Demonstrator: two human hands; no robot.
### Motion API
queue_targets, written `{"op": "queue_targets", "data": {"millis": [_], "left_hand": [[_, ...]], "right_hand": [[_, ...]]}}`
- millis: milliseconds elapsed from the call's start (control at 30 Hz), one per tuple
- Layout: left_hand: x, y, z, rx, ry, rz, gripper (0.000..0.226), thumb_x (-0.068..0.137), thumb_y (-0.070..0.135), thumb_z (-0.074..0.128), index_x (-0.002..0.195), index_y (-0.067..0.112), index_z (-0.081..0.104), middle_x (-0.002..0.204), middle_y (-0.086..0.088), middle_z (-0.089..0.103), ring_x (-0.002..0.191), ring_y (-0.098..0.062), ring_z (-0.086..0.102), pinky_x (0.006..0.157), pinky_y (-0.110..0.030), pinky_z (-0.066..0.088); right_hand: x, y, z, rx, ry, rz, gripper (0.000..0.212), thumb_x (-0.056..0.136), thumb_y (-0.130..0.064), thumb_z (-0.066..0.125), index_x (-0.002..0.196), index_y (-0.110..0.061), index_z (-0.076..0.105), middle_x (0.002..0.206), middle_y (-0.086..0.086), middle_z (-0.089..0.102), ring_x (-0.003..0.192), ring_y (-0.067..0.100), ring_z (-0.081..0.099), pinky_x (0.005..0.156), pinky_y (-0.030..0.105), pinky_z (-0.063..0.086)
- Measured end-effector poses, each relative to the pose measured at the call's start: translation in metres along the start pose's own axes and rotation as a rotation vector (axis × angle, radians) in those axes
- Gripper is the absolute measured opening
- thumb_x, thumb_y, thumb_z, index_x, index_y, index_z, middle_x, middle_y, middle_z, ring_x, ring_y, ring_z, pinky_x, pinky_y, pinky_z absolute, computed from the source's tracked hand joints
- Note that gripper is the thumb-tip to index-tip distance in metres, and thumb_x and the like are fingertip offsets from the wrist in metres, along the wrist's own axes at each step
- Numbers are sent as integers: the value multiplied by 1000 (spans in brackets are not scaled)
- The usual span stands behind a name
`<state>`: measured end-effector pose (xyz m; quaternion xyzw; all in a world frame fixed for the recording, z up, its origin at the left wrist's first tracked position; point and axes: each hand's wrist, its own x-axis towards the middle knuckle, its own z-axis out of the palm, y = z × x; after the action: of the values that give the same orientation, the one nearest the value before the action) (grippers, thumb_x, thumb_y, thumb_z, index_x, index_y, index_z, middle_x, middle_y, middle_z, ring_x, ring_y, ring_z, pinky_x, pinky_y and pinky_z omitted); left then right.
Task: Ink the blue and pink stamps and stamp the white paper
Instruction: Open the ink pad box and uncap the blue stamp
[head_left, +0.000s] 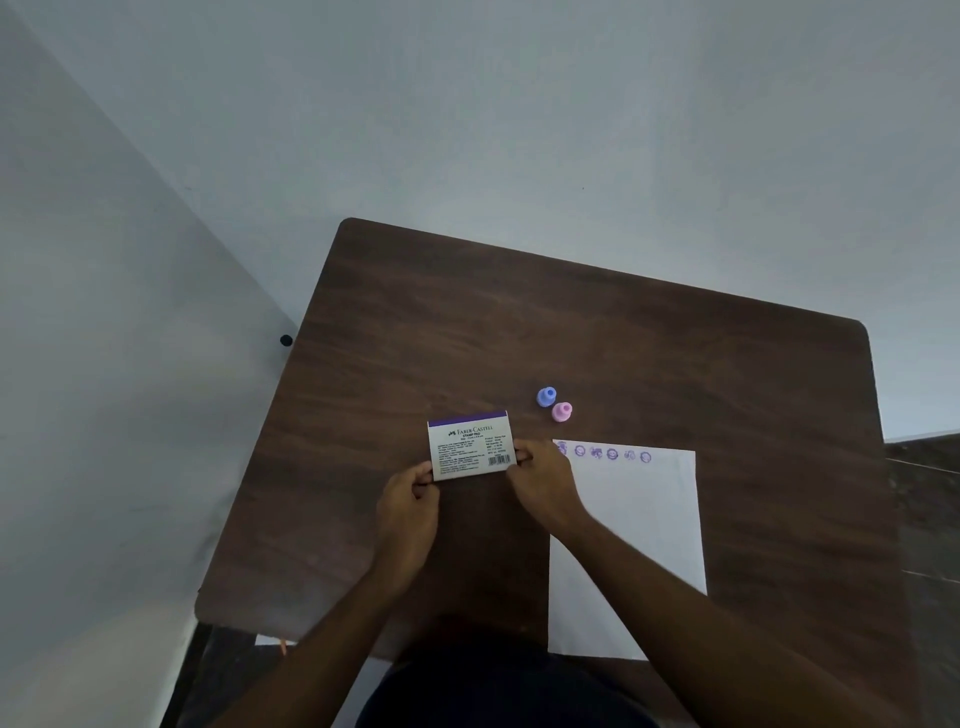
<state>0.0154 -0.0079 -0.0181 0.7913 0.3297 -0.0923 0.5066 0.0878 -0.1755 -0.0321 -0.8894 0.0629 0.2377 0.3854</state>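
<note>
Stamp pad (470, 444): boxed, light, stiff, pinched at its two near corners by left hand (408, 499) and right hand (540, 480) | blue stamp (546, 396), pink stamp (561, 411): beyond right hand, small, rigid, grip by knob | white paper (639, 509): beneath right forearm, thin, slides easily.

Counted: two stamps, one blue stamp (546, 397), one pink stamp (561, 411); one stamp pad (470, 445); one white paper (628, 540); six prints (612, 454).
</note>
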Motion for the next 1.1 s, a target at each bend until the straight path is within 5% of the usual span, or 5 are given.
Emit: {"op": "queue_targets", "data": {"millis": [267,433,567,733,1100], "left_hand": [[17,14,-24,-86,42,90,26,92,9,55,109,19,72,105,9,70,97,0,62,86,-19,48],[37,32,-27,-142,21,84,35,90,4,52,110,27,68,101,18,67,96,4,61,80,-15,48],[49,43,-23,-182,-31,4,37,90,9,53,118,31,63,100,24,65,90,12,60,68,-11,48],[63,48,-15,-221,-37,-54,40,89,10,56,126,24,60,116,7,68,102,-9,64,87,-39,57],[78,40,-7,-241,-2,-124,42,90,8,55,132,16,56,122,2,66,106,-9,62,88,-34,56]], "right_hand": [[11,-17,-18,33,79,-61,19,88,-9,59,104,-14,69,102,3,72,73,-2,56,60,6,44],[26,-35,-22,140,60,-7,17,90,-13,57,93,-29,61,81,-15,62,83,9,63,63,12,45],[38,-46,-24,168,-7,-25,20,88,-18,62,108,-21,64,91,-11,65,84,2,61,66,12,46],[50,-50,-19,71,-43,-86,22,90,-17,61,111,-18,64,109,1,69,99,12,63,86,30,54],[63,-57,-12,-123,-86,24,31,91,-8,53,122,-10,57,125,11,59,113,23,57,97,39,50]]}}
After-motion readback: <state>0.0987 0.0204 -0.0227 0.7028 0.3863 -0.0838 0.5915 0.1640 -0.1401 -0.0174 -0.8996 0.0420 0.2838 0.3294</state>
